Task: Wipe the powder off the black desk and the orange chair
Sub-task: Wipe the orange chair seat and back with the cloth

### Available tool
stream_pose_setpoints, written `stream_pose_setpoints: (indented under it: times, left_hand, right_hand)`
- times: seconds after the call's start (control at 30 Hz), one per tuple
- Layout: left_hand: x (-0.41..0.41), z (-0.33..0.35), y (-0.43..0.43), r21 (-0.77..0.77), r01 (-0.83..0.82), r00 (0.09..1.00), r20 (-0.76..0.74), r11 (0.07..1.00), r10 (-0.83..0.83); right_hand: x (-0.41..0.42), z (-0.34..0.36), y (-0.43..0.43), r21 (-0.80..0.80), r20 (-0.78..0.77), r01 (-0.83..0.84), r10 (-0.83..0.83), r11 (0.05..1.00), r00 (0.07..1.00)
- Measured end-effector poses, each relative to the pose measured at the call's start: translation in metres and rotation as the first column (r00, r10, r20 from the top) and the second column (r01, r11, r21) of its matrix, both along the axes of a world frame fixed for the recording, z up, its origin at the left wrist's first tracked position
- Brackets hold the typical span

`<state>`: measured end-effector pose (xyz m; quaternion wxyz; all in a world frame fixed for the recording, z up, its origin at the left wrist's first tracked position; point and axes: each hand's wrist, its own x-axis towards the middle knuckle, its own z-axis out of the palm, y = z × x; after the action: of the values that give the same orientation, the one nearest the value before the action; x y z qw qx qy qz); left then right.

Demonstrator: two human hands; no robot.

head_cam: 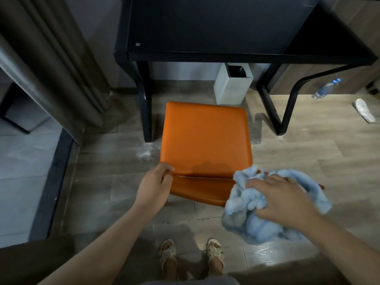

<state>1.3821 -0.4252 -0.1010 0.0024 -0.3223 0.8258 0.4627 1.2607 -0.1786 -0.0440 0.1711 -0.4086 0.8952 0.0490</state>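
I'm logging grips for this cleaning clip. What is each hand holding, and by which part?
The left hand grips the orange chair at the left end of its backrest. The right hand clutches the bunched blue cloth from above.

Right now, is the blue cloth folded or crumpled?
Crumpled: the blue cloth is a wad gripped by the right hand, with no flat folds.
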Motion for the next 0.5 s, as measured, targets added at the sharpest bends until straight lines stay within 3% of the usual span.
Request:
stream_pose_setpoints:
  times: [0.1, 0.2, 0.27, 0.33, 0.43, 0.5]
  left_hand:
    - [0.001, 0.004, 0.000, 0.166, -0.075, 0.996, -0.036, 0.983, 0.082]
    - [0.001, 0.010, -0.004, 0.410, -0.192, 0.961, -0.105, 0.892, 0.255]
    - [0.002, 0.015, -0.007, 0.580, -0.228, 0.941, -0.073, 0.782, 0.329]
    - [0.003, 0.019, -0.008, 0.642, -0.214, 0.950, -0.038, 0.736, 0.310]
    - [0.003, 0.016, -0.011, 0.616, -0.199, 0.968, -0.001, 0.762, 0.253]
    - [0.003, 0.014, -0.011, 0.625, -0.207, 0.961, -0.015, 0.752, 0.276]
  right_hand:
    - [0.037, -0.011, -0.065, -0.198, 0.101, -0.015, 0.035, 0.980, 0.994]
    - [0.065, -0.020, -0.127, -0.288, 0.034, -0.029, 0.040, 0.957, 0.999]
    - [0.052, -0.019, -0.116, -0.274, 0.105, -0.004, 0.034, 0.962, 0.994]
    - [0.030, -0.012, -0.074, -0.154, 0.235, 0.079, -0.041, 0.985, 0.971]
    - [0.019, -0.010, -0.045, 0.004, 0.055, 0.037, -0.037, 0.999, 0.998]
    - [0.033, -0.019, -0.070, -0.054, 0.005, 0.015, -0.015, 0.998, 1.000]
